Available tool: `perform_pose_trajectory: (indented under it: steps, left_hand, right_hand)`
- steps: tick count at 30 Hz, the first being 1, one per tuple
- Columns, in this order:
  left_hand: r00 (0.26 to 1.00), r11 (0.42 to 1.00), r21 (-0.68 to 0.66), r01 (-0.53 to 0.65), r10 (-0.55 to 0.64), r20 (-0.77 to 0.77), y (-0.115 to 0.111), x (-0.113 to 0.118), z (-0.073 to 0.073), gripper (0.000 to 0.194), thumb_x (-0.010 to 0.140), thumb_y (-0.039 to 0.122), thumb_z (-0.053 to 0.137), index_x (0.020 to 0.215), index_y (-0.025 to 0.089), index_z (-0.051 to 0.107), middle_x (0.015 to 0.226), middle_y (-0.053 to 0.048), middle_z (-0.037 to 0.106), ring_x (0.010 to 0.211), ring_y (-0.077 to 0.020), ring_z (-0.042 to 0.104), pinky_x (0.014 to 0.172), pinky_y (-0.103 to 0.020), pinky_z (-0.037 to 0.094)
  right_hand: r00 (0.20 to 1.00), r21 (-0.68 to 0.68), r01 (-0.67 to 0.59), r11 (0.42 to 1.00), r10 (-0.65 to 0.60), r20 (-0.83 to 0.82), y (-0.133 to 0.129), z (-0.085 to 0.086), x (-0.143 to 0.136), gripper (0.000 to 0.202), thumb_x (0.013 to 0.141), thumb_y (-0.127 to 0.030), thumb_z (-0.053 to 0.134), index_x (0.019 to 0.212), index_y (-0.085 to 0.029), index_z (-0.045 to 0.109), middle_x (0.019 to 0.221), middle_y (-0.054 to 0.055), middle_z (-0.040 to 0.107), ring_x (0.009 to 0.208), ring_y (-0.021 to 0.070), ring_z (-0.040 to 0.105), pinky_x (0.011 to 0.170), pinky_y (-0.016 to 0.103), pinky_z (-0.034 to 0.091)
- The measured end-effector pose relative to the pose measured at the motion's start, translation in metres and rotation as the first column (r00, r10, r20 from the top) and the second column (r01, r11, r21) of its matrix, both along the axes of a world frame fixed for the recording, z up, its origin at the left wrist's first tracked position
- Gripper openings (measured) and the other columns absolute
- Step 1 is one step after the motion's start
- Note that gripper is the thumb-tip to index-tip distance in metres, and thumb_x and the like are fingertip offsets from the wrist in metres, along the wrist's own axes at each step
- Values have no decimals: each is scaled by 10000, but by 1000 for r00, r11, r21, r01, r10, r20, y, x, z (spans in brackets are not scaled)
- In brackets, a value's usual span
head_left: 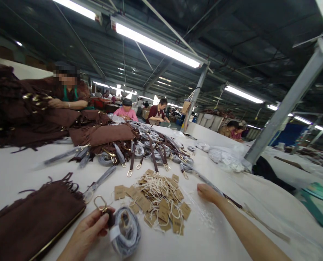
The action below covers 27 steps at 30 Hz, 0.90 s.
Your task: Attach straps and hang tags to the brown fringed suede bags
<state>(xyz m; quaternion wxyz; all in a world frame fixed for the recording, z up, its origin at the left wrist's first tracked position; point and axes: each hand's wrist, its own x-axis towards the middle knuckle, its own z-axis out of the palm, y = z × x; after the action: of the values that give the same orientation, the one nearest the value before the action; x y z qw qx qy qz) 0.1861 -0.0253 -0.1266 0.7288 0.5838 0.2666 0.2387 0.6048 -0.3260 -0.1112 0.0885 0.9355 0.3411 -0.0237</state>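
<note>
My left hand (93,224) pinches the dark brown end of a bag strap, just below its gold clasp (100,203). The strap's coil (126,232), in greyish wrapping with a white band, hangs beside my fingers. My right hand (209,193) is closed, right of the tag pile; what its fingers hold, if anything, is hidden. Between my hands lies a heap of brown card tags (164,210) with white strings (158,185). A dark brown fringed bag (36,217) with a gold zip edge lies left of my left hand.
Several wrapped straps with gold clasps (153,148) lie heaped beyond the tags. Brown bags (101,134) are piled at the left, where a co-worker (71,94) handles them. Clear plastic (226,157) lies by a slanted grey post (286,105) on the right.
</note>
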Motion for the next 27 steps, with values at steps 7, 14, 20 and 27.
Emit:
perform_pose_trajectory:
  steps: [7,14,20,27]
  left_hand:
    - [1000,1000,-20,-21,21,-10,2,0,-1,540,513,584,844,865,186,749,715,-30,680,627,-178,577,569,-241,470]
    - [1000,994,-110,-16,14,-11,3,-2,-3,633,472,647,848,901,191,756,766,-26,697,684,-174,582,608,-224,465]
    - [1000,991,-133,-2,1,-4,2,-2,-6,641,467,638,856,907,184,752,784,-35,698,698,-183,594,616,-234,466]
    - [998,999,-32,-18,20,57,0,1,3,514,545,532,839,880,154,740,787,-60,712,591,-145,548,489,-212,385]
  right_hand:
    - [980,83,98,992,-81,-180,-11,8,2,237,956,-359,565,1033,-144,628,964,34,672,798,154,656,712,335,570]
    - [983,129,52,990,-28,-184,-6,8,-11,211,926,-359,602,951,-153,644,1007,40,663,910,187,631,826,390,529]
    - [983,207,66,976,-29,-179,5,8,-18,213,924,-361,603,954,-153,638,998,39,660,901,186,627,833,397,515]
    - [969,478,116,871,7,-247,-11,50,-25,284,830,-425,521,698,-186,600,650,-5,624,695,187,602,649,301,458]
